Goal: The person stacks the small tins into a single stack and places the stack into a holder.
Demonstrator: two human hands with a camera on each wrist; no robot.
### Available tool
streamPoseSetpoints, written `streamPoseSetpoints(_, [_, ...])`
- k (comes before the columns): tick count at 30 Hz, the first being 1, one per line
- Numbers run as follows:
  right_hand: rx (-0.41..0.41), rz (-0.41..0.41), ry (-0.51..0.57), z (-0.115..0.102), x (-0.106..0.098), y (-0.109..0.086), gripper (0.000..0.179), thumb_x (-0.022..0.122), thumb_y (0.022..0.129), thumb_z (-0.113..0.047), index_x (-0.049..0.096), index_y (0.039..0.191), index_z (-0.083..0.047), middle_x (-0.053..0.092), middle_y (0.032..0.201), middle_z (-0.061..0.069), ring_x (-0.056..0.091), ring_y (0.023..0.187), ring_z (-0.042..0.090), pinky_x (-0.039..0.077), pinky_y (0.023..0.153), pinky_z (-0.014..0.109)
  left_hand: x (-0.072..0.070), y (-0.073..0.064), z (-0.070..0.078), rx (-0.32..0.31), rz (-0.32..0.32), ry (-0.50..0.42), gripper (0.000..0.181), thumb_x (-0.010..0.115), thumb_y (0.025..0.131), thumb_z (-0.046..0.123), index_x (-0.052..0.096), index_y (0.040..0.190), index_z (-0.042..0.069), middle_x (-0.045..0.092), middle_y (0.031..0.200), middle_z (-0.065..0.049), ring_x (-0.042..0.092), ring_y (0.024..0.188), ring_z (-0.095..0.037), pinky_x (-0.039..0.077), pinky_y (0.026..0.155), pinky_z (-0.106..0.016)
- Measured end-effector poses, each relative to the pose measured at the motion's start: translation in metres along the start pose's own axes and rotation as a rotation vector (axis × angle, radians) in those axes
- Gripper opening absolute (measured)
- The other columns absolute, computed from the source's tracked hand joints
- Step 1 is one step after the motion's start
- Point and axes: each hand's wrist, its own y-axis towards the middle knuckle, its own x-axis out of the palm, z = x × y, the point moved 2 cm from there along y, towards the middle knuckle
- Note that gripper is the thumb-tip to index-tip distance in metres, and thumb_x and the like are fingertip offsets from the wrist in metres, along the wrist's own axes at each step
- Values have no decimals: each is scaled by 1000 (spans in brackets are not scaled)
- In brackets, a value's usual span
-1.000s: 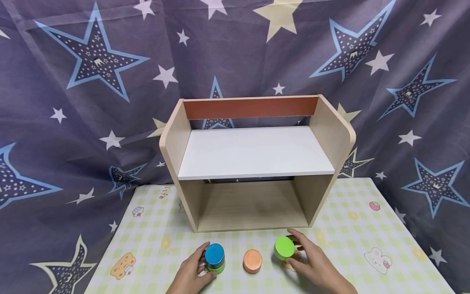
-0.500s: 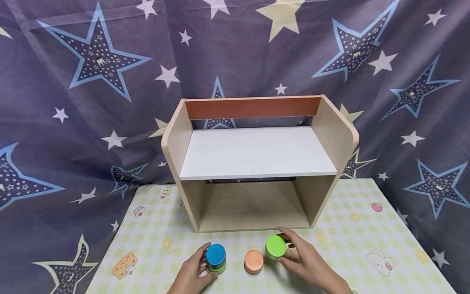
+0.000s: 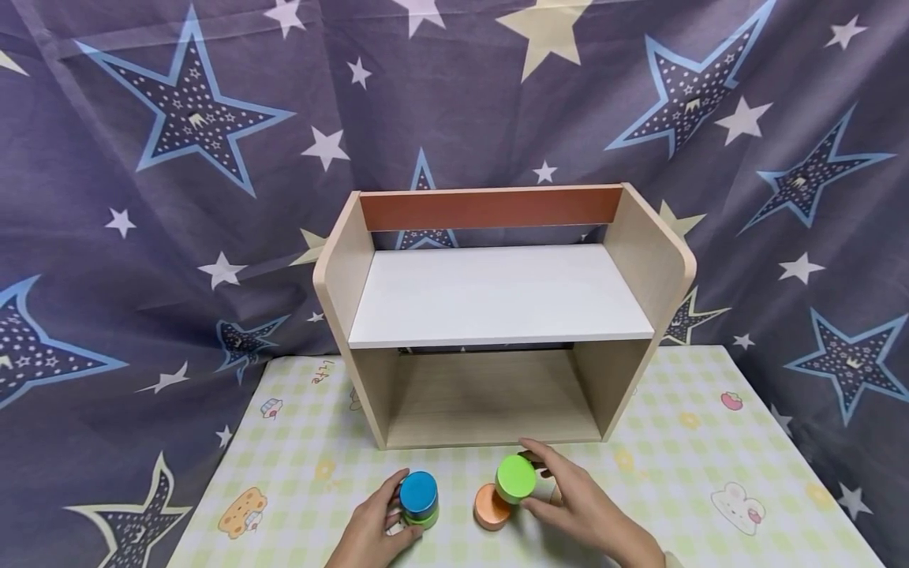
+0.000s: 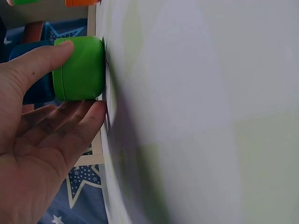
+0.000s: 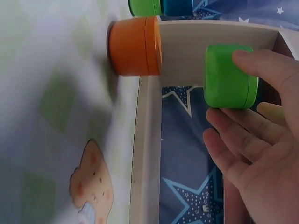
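Observation:
My left hand (image 3: 375, 524) grips a small round green jar (image 4: 81, 70) standing on the table, its thumb on one side and fingers on the other. A blue jar (image 3: 419, 492) is stacked on top of that green jar. My right hand (image 3: 585, 505) pinches a second green jar (image 3: 516, 478) between thumb and fingers. Between the hands, an orange jar (image 3: 490, 509) rests on the table. In the right wrist view, the held green jar is lifted off the table, with a gap between it and the orange jar (image 5: 134, 46).
Behind the hands stands a wooden two-level shelf unit (image 3: 500, 296) with a white upper board. Its front bottom edge lies close to my right fingertips. A checked cloth (image 3: 696, 473) covers the table. A dark star-patterned curtain (image 3: 483, 102) hangs behind.
My right hand has moved left with its green jar, which now partly overlaps the orange jar in the head view. My left hand and the stacked jars have stayed in place.

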Motion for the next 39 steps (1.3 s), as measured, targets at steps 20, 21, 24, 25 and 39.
streamPoseSetpoints(20, [-58, -79, 17, -14, 17, 22, 71, 68, 85, -26, 28, 143, -19, 52, 123, -4, 53, 106, 8, 52, 81, 27, 0, 2, -2, 17, -7, -19, 85, 80, 71, 31, 36, 139, 7, 54, 120, -11, 55, 108, -26, 52, 82, -32])
streamPoseSetpoints(21, [-59, -81, 18, -15, 17, 24, 71, 68, 85, -26, 28, 143, -20, 52, 123, -5, 53, 106, 7, 52, 81, 27, 0, 2, -2, 17, -6, -18, 84, 80, 71, 31, 36, 139, 7, 54, 120, -11, 55, 108, -26, 52, 83, -33])
streamPoseSetpoints(24, [-84, -79, 8, -19, 20, 29, 70, 68, 85, -25, 29, 143, -18, 52, 123, -4, 53, 105, 7, 52, 80, 29, -1, 2, -1, 12, -6, -23, 84, 80, 71, 30, 37, 139, 6, 53, 120, -12, 54, 109, -27, 52, 83, -33])
streamPoseSetpoints(25, [-89, -78, 7, -20, 21, 30, 70, 68, 85, -25, 29, 142, -18, 52, 124, -4, 53, 105, 7, 52, 80, 30, -1, 2, -1, 10, -5, -25, 84, 81, 71, 29, 37, 139, 6, 53, 120, -13, 54, 109, -27, 52, 83, -32])
streamPoseSetpoints(39, [-123, -104, 23, -35, 38, 51, 69, 67, 86, -28, 29, 142, -20, 48, 129, -3, 51, 109, 8, 51, 84, 30, 1, 1, 1, -16, -12, -73, 85, 82, 70, 25, 36, 139, 4, 53, 121, -15, 55, 109, -27, 52, 83, -30])
